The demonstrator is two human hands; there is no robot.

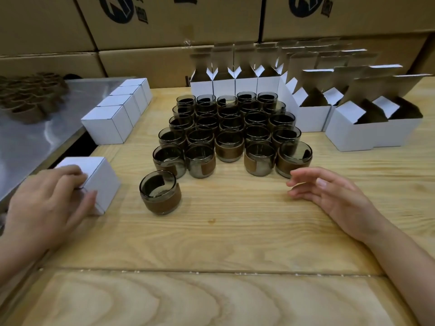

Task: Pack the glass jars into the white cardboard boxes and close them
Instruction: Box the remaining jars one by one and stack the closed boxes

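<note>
Several smoky glass jars (231,128) with brown paper sleeves stand in rows at the table's middle. One jar (160,191) stands apart at the front left. My left hand (47,201) grips a closed white box (98,180) at the left edge, fingers on its top and thumb on its side. My right hand (329,191) hovers open above the table, fingertips close to the front right jar (294,158). Four closed white boxes (117,114) line up at the back left. Open white boxes (313,114) with raised flaps stand behind and to the right of the jars.
The wooden table (223,231) meets a metal surface (28,137) on the left, which carries a heap of brown paper sleeves (28,97). Large brown cartons (164,27) are stacked like a wall along the back.
</note>
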